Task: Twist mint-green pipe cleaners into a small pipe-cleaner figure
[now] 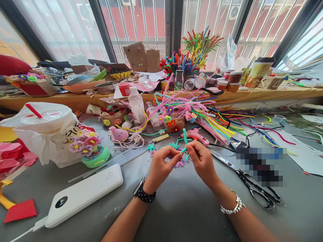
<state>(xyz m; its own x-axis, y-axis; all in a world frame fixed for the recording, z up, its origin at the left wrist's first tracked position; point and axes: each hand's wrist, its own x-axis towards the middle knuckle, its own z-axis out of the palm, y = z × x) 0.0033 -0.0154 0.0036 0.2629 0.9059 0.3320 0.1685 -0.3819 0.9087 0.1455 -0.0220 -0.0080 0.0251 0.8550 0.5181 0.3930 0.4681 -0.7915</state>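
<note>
Between my two hands is a green pipe cleaner [185,137], bent, with one end standing up. My left hand [163,166] pinches its lower left part between thumb and fingertips. My right hand [201,162] pinches it on the other side, close to the left fingertips. Just behind and below the hands, small pipe-cleaner flowers in purple [179,163] and a green one [151,148] lie on the grey table [174,215]; the hands partly hide them. A pink glue gun [195,135] rests right behind my right hand.
Black-handled scissors [248,183] lie at the right, near a blurred-out patch. A white power bank [85,195] and a bagged drink cup [47,127] stand left. Loose pipe cleaners [214,124] heap behind, beside a bottle [136,106]. A cluttered ledge [151,98] runs under the windows.
</note>
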